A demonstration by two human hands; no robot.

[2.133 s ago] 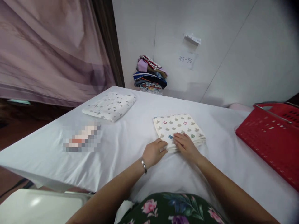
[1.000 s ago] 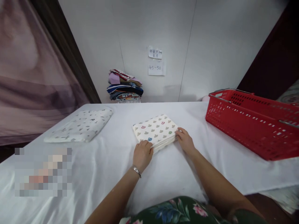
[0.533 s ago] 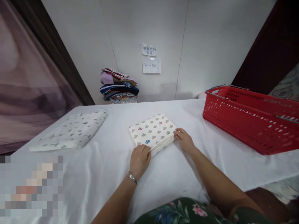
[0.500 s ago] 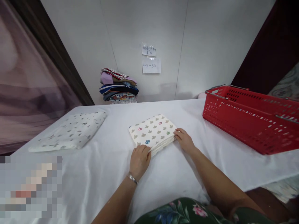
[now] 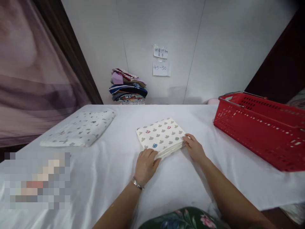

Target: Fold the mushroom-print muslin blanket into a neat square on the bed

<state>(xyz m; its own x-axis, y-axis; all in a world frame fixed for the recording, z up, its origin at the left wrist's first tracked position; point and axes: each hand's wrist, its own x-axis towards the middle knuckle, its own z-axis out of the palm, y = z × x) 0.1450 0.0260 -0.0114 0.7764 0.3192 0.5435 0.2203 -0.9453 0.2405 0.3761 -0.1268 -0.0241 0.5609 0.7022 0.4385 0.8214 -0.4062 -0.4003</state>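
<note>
A folded cream cloth [image 5: 160,136] with small brown, red, blue and green prints lies in the middle of a white-covered table [image 5: 124,178]. My left hand [image 5: 146,165] is curled at its near left corner, fingers tucked against the folded edge. My right hand [image 5: 194,148] pinches the cloth's near right corner with bent fingers. Both hands rest on the table.
A second folded white patterned cloth [image 5: 79,128] lies at the left. A red plastic basket [image 5: 262,127] stands at the right. A stack of folded coloured fabrics [image 5: 128,86] sits against the wall behind the table. Paper notes [image 5: 161,62] hang on the wall.
My hands moved from the top of the cloth's near edge out to its two near corners. The view swung right, then slightly back left.
</note>
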